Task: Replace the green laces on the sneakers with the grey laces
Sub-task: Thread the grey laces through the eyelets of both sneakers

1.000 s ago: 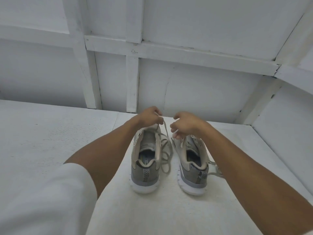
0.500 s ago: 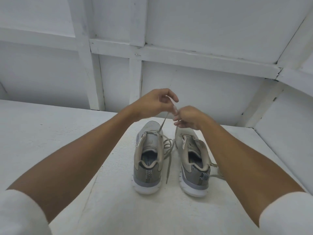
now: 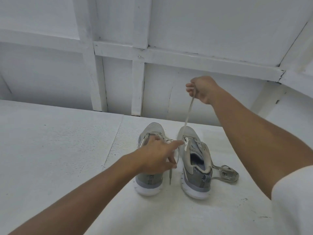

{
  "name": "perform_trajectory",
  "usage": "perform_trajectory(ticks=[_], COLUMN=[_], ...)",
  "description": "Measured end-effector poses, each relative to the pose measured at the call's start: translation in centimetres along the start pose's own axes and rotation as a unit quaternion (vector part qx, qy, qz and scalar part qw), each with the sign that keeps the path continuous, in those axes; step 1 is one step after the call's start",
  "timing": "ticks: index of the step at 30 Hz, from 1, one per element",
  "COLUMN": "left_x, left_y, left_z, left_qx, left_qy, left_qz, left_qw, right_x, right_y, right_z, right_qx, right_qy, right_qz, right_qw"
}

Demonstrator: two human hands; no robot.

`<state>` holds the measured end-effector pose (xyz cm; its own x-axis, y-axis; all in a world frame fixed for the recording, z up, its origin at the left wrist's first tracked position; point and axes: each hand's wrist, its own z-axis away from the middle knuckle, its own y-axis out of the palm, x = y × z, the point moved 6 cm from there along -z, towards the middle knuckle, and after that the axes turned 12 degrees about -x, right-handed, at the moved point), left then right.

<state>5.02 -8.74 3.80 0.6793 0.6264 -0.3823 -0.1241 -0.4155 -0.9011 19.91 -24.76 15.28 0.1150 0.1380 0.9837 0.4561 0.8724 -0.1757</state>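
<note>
Two grey sneakers with white soles stand side by side on the white table, heels toward me: the left sneaker [image 3: 149,183] and the right sneaker [image 3: 197,168]. My right hand [image 3: 204,89] is raised above and behind them, pinching a pale grey lace [image 3: 188,113] that runs taut down to the front eyelets of the right sneaker. My left hand [image 3: 155,156] hovers over the left sneaker and covers its opening. Its index finger reaches across to the right sneaker's front eyelets. A loose lace end [image 3: 170,176] hangs between the shoes, below that hand.
A bundle of greyish lace [image 3: 227,173] lies on the table just right of the right sneaker. The white table [image 3: 59,150] ends at a white panelled wall [image 3: 118,78] behind the shoes, and a side wall closes in at the right.
My right hand has risen up and to the right, pulling the lace taut. My left hand let go of the lace and dropped onto the shoes, its index finger at the right sneaker's eyelets.
</note>
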Motion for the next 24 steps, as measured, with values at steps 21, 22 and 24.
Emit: perform_trajectory(ticks=[21,22,24], left_x=[4.5,6.3,9.8], left_y=[-3.8,-4.2,-4.1], left_z=[-1.0,-1.3,-1.6], left_qx=[-0.147,-0.185,-0.213], left_qy=[-0.092,-0.154,-0.278], left_qz=[0.086,0.089,0.096], left_qw=[0.981,0.966,0.932], right_x=[-0.8,-1.6,-3.4], right_y=[2.7,3.3,4.6], right_z=[1.5,1.9,2.9], right_qx=[0.076,0.087,0.104], right_qy=[-0.079,-0.094,-0.122], right_qz=[0.094,0.116,0.163], right_qw=[0.989,0.985,0.974])
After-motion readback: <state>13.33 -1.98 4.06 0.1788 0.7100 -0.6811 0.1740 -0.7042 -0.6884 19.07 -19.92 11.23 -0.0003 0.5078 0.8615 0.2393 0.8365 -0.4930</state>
